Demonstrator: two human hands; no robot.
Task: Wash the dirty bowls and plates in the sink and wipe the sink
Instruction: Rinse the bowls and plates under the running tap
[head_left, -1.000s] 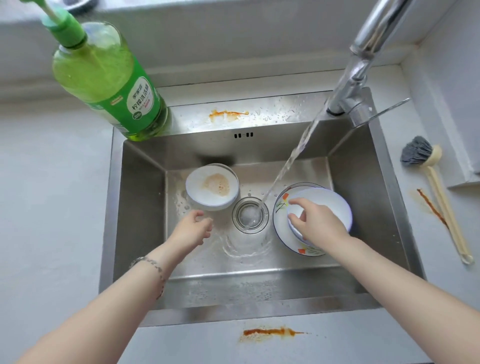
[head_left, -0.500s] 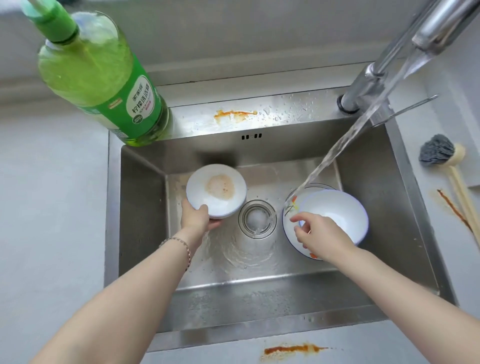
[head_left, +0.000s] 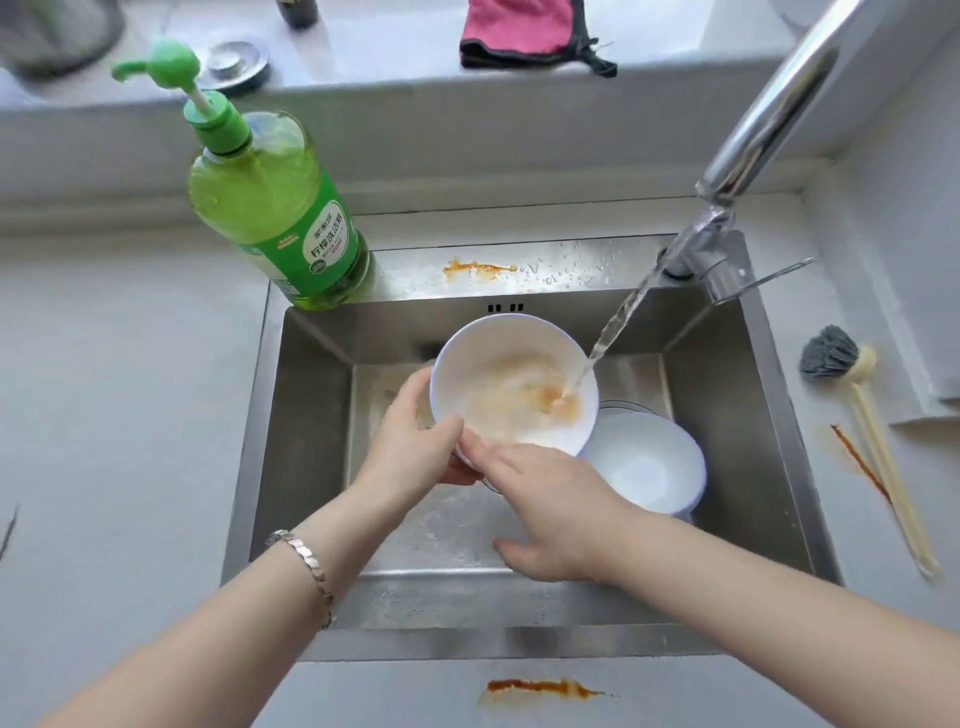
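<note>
Steel sink (head_left: 311, 441) in a pale worktop (head_left: 114, 415), with a dirty bowl (head_left: 514, 384) held under running water.

The worktop surrounds the sink. The tap (head_left: 769, 119) rises at back right, and its stream (head_left: 618, 322) lands inside the orange-smeared bowl, which is held above the sink floor. A green soap bottle (head_left: 280, 218) stands on the sink's back-left corner. The left hand (head_left: 415, 452) has its grip curled round the bowl's near-left rim. The right hand (head_left: 545, 514) has a wide grip, with straight fingers touching the near rim. The held bowl overlaps a clean white bowl (head_left: 649, 462) sitting on a plate (head_left: 631, 407) at the right of the sink. A brush (head_left: 828, 357) lies on the worktop to the right, beside an orange streak (head_left: 860, 462). A pink cloth (head_left: 519, 26) is on the sill. More stains mark the back ledge (head_left: 478, 267) and the front worktop (head_left: 540, 688).
</note>
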